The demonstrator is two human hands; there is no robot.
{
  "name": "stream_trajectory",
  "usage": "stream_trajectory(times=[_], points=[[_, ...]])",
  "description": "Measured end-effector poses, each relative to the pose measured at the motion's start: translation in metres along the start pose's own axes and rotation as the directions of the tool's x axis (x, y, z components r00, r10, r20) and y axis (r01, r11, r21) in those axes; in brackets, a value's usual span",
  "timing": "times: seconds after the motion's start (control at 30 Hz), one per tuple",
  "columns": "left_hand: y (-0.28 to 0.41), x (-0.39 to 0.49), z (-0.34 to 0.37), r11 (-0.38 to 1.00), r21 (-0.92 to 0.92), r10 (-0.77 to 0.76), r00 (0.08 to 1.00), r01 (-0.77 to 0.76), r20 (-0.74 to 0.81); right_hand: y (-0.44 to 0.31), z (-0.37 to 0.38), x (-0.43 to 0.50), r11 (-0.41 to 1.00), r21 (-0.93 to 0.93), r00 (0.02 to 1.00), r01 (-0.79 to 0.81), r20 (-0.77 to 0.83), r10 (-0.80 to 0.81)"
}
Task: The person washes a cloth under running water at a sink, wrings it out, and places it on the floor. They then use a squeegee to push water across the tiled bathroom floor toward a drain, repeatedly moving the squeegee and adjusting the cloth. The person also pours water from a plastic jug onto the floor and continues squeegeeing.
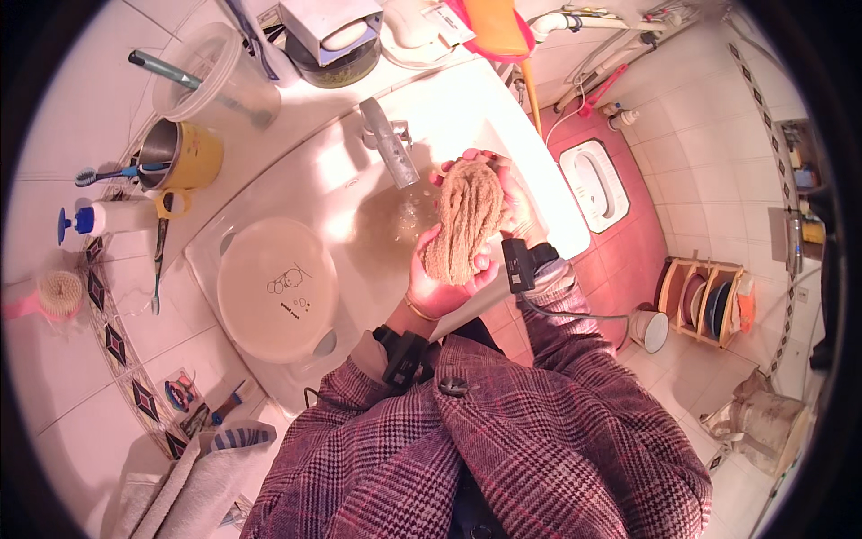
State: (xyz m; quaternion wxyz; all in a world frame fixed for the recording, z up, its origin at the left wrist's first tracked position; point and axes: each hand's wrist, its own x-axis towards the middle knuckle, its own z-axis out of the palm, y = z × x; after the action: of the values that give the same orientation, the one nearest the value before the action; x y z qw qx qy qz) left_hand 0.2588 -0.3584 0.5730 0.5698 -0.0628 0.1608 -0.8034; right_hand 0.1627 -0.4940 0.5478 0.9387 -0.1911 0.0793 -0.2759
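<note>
A bunched tan cloth, which looks like wet towelling (463, 222), is held between both hands over the right part of a white washbasin (296, 182). My left hand (434, 290) grips its lower end from below, palm up, fingers curled round it. My right hand (517, 202) holds its upper right side, with fingertips showing along the top edge. Just left of the cloth is the metal faucet (397, 151), its spout pointing down at water in the basin. A round, pale plastic basin with a line drawing (277, 290) stands at the washbasin's left side.
A yellow mug (195, 158) with a toothbrush, a clear plastic tub (222, 101) and a pump bottle (124, 217) line the left ledge. A boxed soap bar (345, 35) is behind the faucet. A squat toilet (594, 185) is in the floor at right, near a shoe rack (700, 301).
</note>
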Motion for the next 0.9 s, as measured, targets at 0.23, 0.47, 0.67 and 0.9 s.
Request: stream_trajectory(times=[0.23, 0.47, 0.67, 0.9], points=[[0.023, -0.003, -0.021, 0.933, 0.322, -0.076, 0.960, 0.164, -0.271, -0.010, -0.002, 0.025, 0.667, -0.689, 0.934, -0.284, -0.355, 0.030], [0.037, 0.012, -0.094, 0.092, 0.833, 0.434, 0.731, 0.546, -0.527, 0.071, -0.076, 0.031, -0.557, -0.747, 0.869, -0.364, -0.488, 0.085], [0.028, 0.003, -0.086, -0.300, 0.884, 0.609, 0.785, 0.358, -0.112, 0.033, -0.046, 0.002, 0.582, -0.602, 0.807, -0.547, -0.564, 0.175], [0.041, -0.003, -0.059, 0.228, 0.974, 0.776, 0.603, 0.001, -0.182, -0.004, 0.015, -0.020, 0.463, -0.853, 0.957, -0.240, -0.288, -0.036]])
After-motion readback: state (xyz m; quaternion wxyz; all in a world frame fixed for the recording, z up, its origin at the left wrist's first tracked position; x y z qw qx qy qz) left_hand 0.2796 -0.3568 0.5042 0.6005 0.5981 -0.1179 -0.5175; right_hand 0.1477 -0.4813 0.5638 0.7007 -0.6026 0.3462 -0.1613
